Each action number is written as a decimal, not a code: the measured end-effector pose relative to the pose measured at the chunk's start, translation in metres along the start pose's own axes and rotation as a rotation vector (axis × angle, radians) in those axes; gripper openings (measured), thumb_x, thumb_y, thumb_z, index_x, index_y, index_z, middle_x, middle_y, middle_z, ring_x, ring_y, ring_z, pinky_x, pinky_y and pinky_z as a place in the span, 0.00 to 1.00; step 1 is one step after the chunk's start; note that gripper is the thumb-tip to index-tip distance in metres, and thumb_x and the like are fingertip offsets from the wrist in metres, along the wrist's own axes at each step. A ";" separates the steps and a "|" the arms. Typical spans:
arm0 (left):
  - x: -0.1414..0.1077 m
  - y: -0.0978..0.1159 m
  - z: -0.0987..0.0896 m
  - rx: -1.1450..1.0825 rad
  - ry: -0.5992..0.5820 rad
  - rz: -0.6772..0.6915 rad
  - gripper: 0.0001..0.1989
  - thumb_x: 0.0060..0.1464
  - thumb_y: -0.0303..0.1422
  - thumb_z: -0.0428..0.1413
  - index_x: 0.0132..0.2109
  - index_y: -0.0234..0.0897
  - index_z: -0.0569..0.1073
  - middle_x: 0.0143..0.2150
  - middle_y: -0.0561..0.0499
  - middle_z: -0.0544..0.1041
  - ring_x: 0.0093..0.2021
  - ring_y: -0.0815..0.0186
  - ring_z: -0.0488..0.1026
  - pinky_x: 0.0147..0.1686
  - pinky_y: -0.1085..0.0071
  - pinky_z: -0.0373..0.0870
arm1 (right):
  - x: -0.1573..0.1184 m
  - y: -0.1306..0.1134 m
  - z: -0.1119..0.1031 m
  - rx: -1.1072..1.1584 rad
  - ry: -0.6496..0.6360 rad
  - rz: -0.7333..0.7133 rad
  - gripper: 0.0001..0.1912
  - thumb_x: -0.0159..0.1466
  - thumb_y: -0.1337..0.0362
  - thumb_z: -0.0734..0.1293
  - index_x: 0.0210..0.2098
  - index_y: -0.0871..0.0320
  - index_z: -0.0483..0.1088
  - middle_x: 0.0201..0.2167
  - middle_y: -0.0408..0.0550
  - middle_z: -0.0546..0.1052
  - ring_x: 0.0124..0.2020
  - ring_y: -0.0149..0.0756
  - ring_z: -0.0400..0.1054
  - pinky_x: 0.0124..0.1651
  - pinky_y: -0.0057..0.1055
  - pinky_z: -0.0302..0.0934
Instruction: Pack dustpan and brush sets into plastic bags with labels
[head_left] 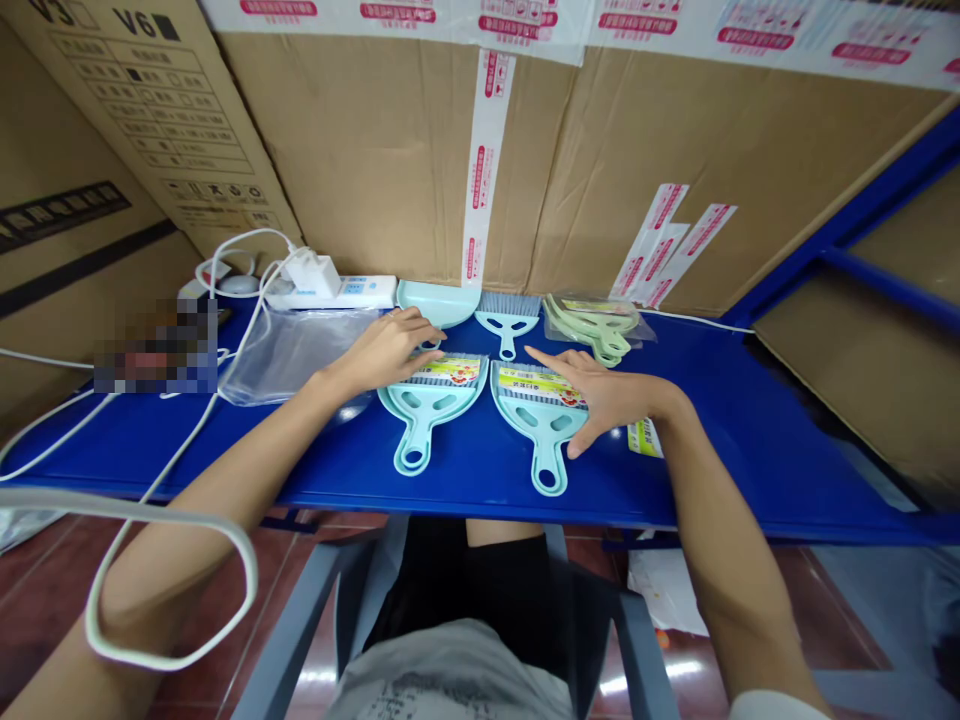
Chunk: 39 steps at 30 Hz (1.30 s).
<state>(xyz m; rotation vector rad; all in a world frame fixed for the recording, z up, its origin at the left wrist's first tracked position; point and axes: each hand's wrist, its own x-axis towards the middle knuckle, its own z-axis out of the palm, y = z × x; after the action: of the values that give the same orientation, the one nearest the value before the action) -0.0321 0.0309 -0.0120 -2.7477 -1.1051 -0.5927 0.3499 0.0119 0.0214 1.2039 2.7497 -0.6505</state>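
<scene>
From left, with directions read from between the two nearest sets on a blue tabletop (750,420): white cables (172,512) loop across the nine o'clock side, one swinging over the left forearm. Clear plastic bags (292,350), glossy and wrinkled, lie at ten o'clock, beneath a white power strip (367,291) along the cardboard wall (375,150). The left hand (401,345), fingers loosely bent, reaches the back edge of the left dustpan set (420,410); whether it grips anything cannot be told. That set's looped handle points to seven. A smooth, pale mint dustpan (442,300) sits at eleven, a bristled brush (508,322) at twelve. The right dustpan set (540,430), handle toward five, stops just short of the front edge; a blue wedge widens between the pair toward six. The right hand (600,385) spreads thumb and forefinger wide at its right side, grasping nothing. Bagged green sets (592,320) lie at one, a printed card (645,438) at three; beyond, blue surface runs to a metal post (840,225).
</scene>
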 end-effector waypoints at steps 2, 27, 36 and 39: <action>0.000 0.000 0.000 0.025 -0.010 0.003 0.22 0.73 0.43 0.48 0.54 0.34 0.80 0.49 0.40 0.83 0.51 0.50 0.75 0.54 0.52 0.72 | 0.000 0.001 0.000 0.006 -0.004 -0.006 0.83 0.39 0.36 0.83 0.81 0.45 0.35 0.65 0.58 0.65 0.66 0.67 0.60 0.70 0.62 0.54; -0.003 -0.011 0.001 0.090 0.119 -0.574 0.16 0.63 0.34 0.54 0.55 0.39 0.79 0.42 0.47 0.86 0.43 0.53 0.83 0.41 0.63 0.75 | -0.003 -0.001 -0.007 -0.038 -0.030 0.034 0.82 0.39 0.35 0.83 0.81 0.45 0.38 0.58 0.57 0.69 0.61 0.65 0.64 0.66 0.60 0.59; -0.002 -0.008 -0.001 0.020 0.125 -0.587 0.17 0.64 0.32 0.53 0.56 0.39 0.80 0.45 0.45 0.86 0.44 0.52 0.83 0.43 0.62 0.75 | -0.069 -0.062 0.021 0.170 0.496 0.107 0.49 0.61 0.40 0.76 0.75 0.44 0.59 0.59 0.54 0.76 0.57 0.55 0.73 0.62 0.53 0.68; -0.002 -0.007 0.000 0.019 0.121 -0.562 0.17 0.64 0.32 0.53 0.55 0.39 0.80 0.46 0.46 0.86 0.45 0.51 0.83 0.44 0.61 0.75 | -0.090 -0.105 0.068 0.343 0.600 0.178 0.18 0.73 0.46 0.64 0.58 0.41 0.75 0.32 0.45 0.79 0.32 0.44 0.75 0.37 0.43 0.75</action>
<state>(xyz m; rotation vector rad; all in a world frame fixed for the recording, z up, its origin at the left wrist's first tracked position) -0.0380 0.0349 -0.0128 -2.3292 -1.8449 -0.7846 0.3296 -0.1409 0.0167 1.9784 3.0020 -0.8885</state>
